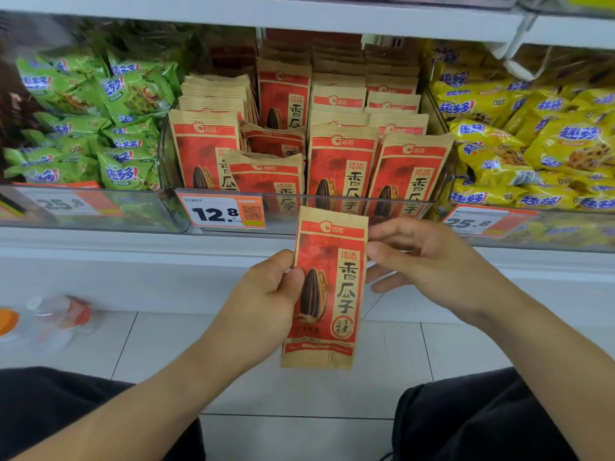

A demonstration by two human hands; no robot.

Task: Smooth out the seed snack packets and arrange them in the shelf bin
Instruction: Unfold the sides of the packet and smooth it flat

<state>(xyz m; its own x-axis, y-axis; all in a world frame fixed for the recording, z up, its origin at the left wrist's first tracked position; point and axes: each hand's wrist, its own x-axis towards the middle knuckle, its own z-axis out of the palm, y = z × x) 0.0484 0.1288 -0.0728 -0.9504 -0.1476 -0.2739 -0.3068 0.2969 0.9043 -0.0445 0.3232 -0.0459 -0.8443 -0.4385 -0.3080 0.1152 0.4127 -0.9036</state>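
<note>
Your left hand (266,287) pinches an upright packet (327,287) at centre frame. Your right hand (429,261), fingers loosely spread, touches its right edge, below the bin (299,211).

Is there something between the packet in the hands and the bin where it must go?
Only the bin's clear front wall, which the packet must go over. The left hand grips the packet; the right hand touches its edge. Inside, the second column sits low, with slumped packets.

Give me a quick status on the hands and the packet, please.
Left hand grips seed packet upright. Right hand fingertips at its edge. Bin front unobstructed.
</note>
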